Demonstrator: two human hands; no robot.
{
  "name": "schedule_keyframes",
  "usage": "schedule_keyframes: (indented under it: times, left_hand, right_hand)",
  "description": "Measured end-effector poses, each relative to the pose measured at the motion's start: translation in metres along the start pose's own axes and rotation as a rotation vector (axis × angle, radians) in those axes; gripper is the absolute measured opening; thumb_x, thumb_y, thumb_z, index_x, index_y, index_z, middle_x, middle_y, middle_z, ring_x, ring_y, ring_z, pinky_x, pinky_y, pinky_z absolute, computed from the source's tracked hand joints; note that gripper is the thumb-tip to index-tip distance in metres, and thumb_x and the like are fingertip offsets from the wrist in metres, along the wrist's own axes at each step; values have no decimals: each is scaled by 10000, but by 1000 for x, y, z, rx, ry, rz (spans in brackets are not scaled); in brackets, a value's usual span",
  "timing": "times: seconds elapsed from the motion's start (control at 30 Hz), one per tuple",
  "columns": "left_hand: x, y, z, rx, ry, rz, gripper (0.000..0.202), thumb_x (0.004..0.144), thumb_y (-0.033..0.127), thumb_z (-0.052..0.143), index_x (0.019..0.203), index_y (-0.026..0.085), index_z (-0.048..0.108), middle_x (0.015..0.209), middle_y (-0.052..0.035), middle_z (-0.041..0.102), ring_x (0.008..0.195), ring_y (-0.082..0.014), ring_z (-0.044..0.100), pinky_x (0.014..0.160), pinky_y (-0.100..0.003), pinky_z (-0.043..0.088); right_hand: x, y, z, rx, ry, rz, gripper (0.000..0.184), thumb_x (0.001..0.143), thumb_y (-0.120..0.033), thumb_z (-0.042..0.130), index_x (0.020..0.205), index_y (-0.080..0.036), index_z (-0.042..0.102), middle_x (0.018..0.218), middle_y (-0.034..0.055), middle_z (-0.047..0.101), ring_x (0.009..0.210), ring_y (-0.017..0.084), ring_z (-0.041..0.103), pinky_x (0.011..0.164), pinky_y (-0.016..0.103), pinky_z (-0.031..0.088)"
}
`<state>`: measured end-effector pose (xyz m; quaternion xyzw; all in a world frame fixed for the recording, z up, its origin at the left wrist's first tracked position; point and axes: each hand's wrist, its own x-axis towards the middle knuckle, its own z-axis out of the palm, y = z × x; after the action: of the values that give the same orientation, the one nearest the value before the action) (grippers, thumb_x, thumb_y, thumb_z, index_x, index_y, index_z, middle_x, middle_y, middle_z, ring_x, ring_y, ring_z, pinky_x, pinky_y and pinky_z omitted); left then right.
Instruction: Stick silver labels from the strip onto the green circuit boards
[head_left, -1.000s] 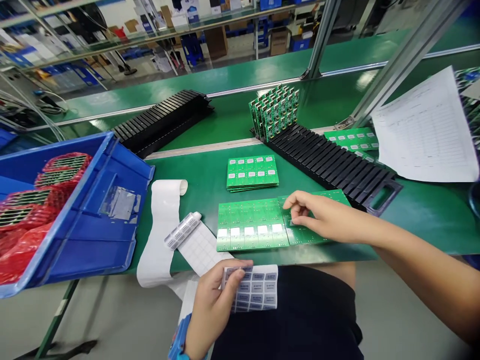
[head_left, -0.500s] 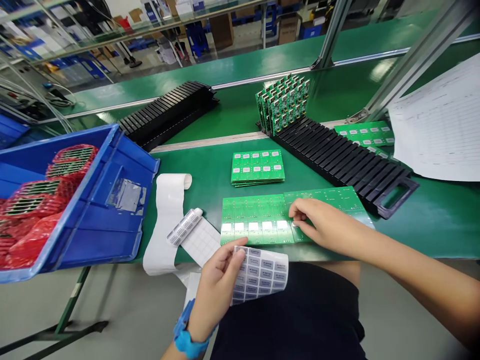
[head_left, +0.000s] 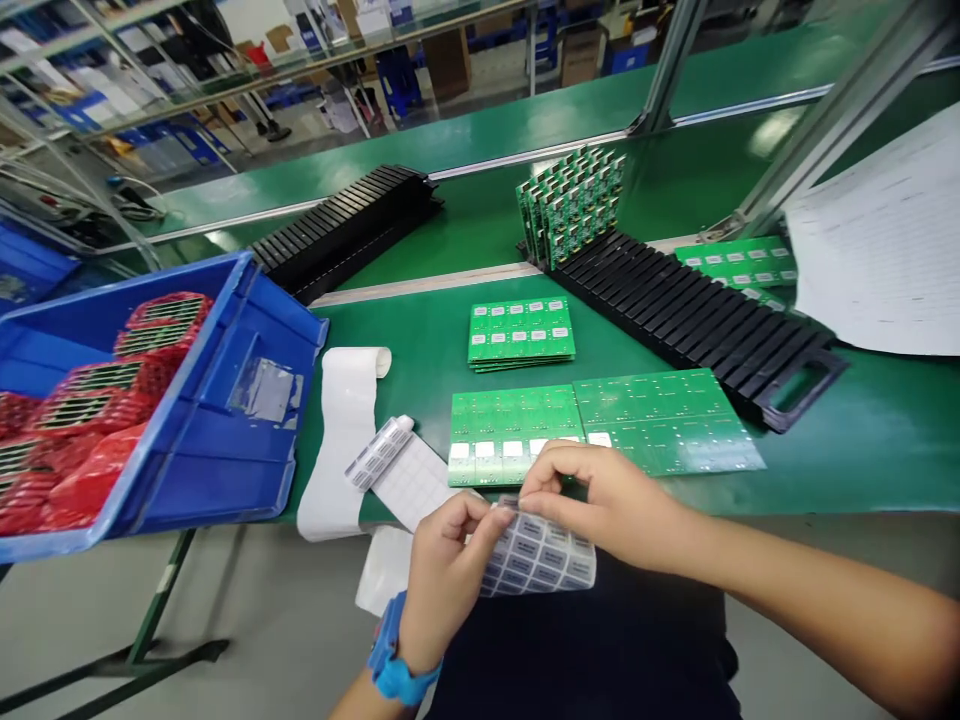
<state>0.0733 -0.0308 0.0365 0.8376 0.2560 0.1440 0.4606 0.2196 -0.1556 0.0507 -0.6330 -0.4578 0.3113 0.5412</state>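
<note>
My left hand (head_left: pixel 454 560) grips a sheet of printed labels (head_left: pixel 544 555) by its upper left corner, below the table's front edge. Thumb and finger of my right hand (head_left: pixel 592 495) pinch a label (head_left: pixel 508 502) at the sheet's top edge, close to my left fingertips. Behind my hands lie two green circuit boards side by side. White labels run along the lower row of the left board (head_left: pixel 517 405), partly hidden by my right hand. One white label (head_left: pixel 600 439) sits on the right board (head_left: pixel 667 425).
A stack of labelled boards (head_left: pixel 519 350) lies behind. Upright boards (head_left: pixel 574 205) stand in a black slotted rack (head_left: pixel 675 310); another rack (head_left: pixel 352 225) is at the back left. A blue bin (head_left: pixel 255 430) holds red-wrapped packs. Backing paper (head_left: pixel 341 430) and a label roll (head_left: pixel 381 450) lie nearby.
My right hand has moved left and down from the right circuit board to the label sheet and now pinches its top edge. A white label shows on that board where my fingers were.
</note>
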Motion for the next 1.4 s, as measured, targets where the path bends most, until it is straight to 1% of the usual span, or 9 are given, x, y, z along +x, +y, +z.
schedule_keyframes:
  times: [0.17, 0.33, 0.43, 0.6, 0.77, 1.0, 1.17, 1.27, 1.4]
  left_hand:
    - [-2, -8, -4, 43, 8, 85, 310, 840, 369, 510, 688, 99, 528, 594, -26, 522, 542, -69, 480, 491, -140, 386]
    - [-7, 9, 6, -200, 223, -54, 348, 821, 340, 555, 1092, 124, 519, 769, -30, 614, 692, -81, 571, 629, -141, 446]
    - [-8, 12, 10, -222, 306, -44, 287, 805, 318, 575, 1019, 128, 554, 788, -31, 614, 683, -75, 563, 618, -135, 449]
    - [-5, -7, 0, 17, 169, 117, 203, 816, 304, 565, 949, 162, 622, 857, -33, 626, 758, -76, 588, 635, -99, 464]
    - [-7, -1, 3, -37, 228, 34, 300, 802, 383, 569, 986, 148, 602, 868, -31, 620, 765, -69, 580, 656, -99, 464]
    - [-7, 15, 15, -142, 200, -105, 566, 676, 358, 693, 1153, 160, 462, 903, -36, 579, 830, -145, 572, 684, -225, 503]
    - [-5, 18, 14, -129, 214, -109, 477, 677, 384, 687, 1075, 151, 564, 783, -15, 595, 727, -113, 565, 665, -186, 471]
    - [-6, 21, 13, -112, 256, -127, 282, 667, 372, 692, 831, 149, 638, 746, -10, 605, 688, -90, 544, 632, -148, 437]
    - [-3, 17, 10, -83, 228, -91, 280, 669, 387, 684, 807, 147, 642, 740, -15, 606, 666, -93, 544, 623, -157, 443]
  right_hand:
    - [-12, 2, -58, -144, 63, 114, 257, 842, -390, 520, 807, -138, 555, 763, 22, 533, 707, 110, 478, 640, 233, 391]
    - [-18, 16, -111, -575, -5, 292, 281, 819, -425, 506, 757, -157, 567, 691, 5, 510, 600, 102, 433, 527, 224, 351]
    - [-15, 27, -113, -645, -83, 330, 265, 828, -408, 484, 759, -169, 577, 703, 0, 524, 617, 113, 454, 542, 243, 361]
    - [-11, 31, -108, -645, -59, 335, 242, 831, -373, 488, 745, -168, 583, 747, 0, 550, 679, 128, 491, 610, 269, 391]
    - [-13, 32, -102, -712, -31, 299, 211, 818, -325, 494, 701, -164, 561, 738, -7, 541, 705, 125, 478, 635, 275, 379]
    - [-28, 36, -106, -812, 278, 52, 182, 790, -266, 546, 912, -155, 470, 794, 17, 514, 757, 144, 470, 653, 274, 377]
    - [-34, 35, -121, -500, -48, 184, 199, 872, -230, 428, 1066, -188, 423, 880, -5, 550, 792, 101, 516, 699, 231, 425]
    - [-33, 37, -121, -530, -52, 218, 200, 878, -220, 417, 1076, -189, 430, 898, -5, 554, 811, 102, 519, 713, 241, 426]
    - [-33, 43, -117, -568, -27, 214, 172, 885, -233, 405, 1051, -192, 423, 866, -14, 553, 779, 104, 517, 682, 257, 427]
